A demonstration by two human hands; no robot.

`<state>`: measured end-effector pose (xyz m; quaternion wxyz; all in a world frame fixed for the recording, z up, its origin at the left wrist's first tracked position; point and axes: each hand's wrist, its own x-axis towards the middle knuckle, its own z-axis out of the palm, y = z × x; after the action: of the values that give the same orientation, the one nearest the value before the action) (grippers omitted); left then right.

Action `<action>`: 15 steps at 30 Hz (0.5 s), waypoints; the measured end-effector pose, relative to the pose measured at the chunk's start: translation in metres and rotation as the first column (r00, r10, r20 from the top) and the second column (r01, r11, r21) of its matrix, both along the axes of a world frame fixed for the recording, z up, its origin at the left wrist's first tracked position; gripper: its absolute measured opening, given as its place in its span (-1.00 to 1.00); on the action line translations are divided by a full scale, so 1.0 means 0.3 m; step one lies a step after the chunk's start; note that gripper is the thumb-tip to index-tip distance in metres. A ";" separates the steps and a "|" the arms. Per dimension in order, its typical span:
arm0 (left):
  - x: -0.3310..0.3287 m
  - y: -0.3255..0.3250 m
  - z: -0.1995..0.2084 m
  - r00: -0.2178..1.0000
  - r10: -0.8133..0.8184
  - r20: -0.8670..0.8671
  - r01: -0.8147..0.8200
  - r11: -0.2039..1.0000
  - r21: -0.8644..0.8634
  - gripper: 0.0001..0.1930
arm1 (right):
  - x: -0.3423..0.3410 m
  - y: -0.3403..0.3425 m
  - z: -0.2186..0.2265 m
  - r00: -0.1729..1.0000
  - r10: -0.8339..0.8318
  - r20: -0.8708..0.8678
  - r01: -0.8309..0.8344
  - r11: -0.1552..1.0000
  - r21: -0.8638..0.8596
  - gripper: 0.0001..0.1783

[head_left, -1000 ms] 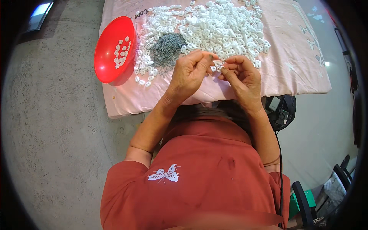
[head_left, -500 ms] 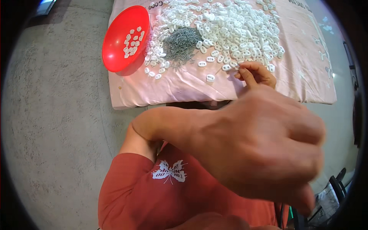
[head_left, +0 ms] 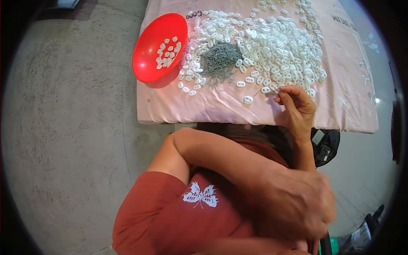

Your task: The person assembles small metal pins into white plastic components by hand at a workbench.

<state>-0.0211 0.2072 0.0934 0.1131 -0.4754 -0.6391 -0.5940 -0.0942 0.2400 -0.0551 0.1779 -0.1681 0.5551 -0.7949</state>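
Head view: heap of white pieces [head_left: 287, 55] just beyond right-hand grip [head_left: 301, 107].

pink cloth-covered table [head_left: 346, 115], red bowl [head_left: 146, 61], heaped white oval pieces [head_left: 284, 55], pile of grey screw-like bits [head_left: 220, 59]

The pink cloth [head_left: 170, 108] has writing on it. Just to the right of the top of the red bowl [head_left: 146, 63] there are big dark letters [head_left: 194, 15], close to some white pieces [head_left: 214, 23]. Far to the right of the bowl, near the cloth's other side, is a slanted row of dark letters [head_left: 344, 22]. Those look small and a bit blurry.
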 end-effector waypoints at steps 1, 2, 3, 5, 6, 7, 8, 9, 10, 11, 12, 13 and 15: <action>0.001 -0.018 -0.023 1.000 -0.015 0.002 0.014 1.000 0.004 -0.59 | 0.000 0.003 0.002 1.000 -0.008 0.005 0.008 1.000 -0.007 -0.87; -0.002 -0.059 -0.054 0.999 0.038 0.009 -0.038 0.998 -0.049 -0.60 | 0.002 0.000 0.000 1.000 -0.003 0.009 0.003 1.000 -0.016 -0.87; -0.005 -0.106 -0.082 0.996 0.093 0.014 -0.091 0.991 -0.101 -0.58 | 0.003 -0.004 0.001 0.999 0.012 0.032 -0.011 0.999 -0.037 -0.87; -0.005 -0.222 -0.124 0.956 0.288 0.065 -0.265 0.935 -0.236 -0.71 | 0.003 -0.007 0.002 0.999 0.008 0.046 -0.006 0.999 -0.037 -0.87; -0.010 -0.280 -0.192 0.925 0.381 -0.006 -0.379 0.919 -0.107 -0.82 | 0.004 -0.012 0.005 0.998 0.021 0.055 -0.018 0.999 -0.044 -0.87; 0.008 -0.364 -0.158 0.815 0.563 0.137 -0.481 0.790 -0.381 -0.91 | 0.000 -0.005 0.011 1.000 0.012 -0.010 -0.012 1.000 -0.026 -0.87; 0.006 -0.430 -0.163 0.727 0.680 0.097 -0.575 0.680 -0.456 -0.98 | -0.002 -0.007 0.016 1.000 0.012 -0.012 -0.013 1.000 -0.024 -0.87; 0.012 -0.495 -0.188 0.599 0.785 0.159 -0.643 0.590 -0.488 -0.98 | 0.000 -0.006 0.020 1.000 0.020 0.009 -0.020 0.999 -0.033 -0.87; 0.020 -0.559 -0.225 0.452 0.866 0.214 -0.694 0.492 -0.526 -0.96 | 0.000 -0.007 0.017 0.999 0.028 0.029 -0.026 0.999 -0.041 -0.87; 0.035 -0.620 -0.251 0.349 0.919 0.181 -0.716 0.387 -0.582 -0.95 | 0.000 -0.008 0.016 0.999 0.029 0.020 -0.028 0.999 -0.039 -0.87; 0.049 -0.663 -0.270 0.246 0.958 0.144 -0.723 0.281 -0.632 -0.94 | 0.000 -0.005 0.015 0.999 0.030 0.022 -0.029 0.999 -0.032 -0.87; 0.060 -0.685 -0.274 0.244 0.959 0.147 -0.723 0.281 -0.631 -0.94 | -0.001 -0.007 0.013 0.999 0.027 0.018 -0.027 0.999 -0.028 -0.86; 0.075 -0.710 -0.286 0.191 0.981 0.038 -0.681 0.161 -0.714 -0.93 | -0.005 -0.008 0.011 1.000 0.024 0.013 -0.024 0.999 -0.021 -0.86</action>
<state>0.0013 -0.0059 0.0077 0.1223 0.1524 -0.9339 -0.2994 -0.0958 0.2377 -0.0517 0.1896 -0.1713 0.5437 -0.7994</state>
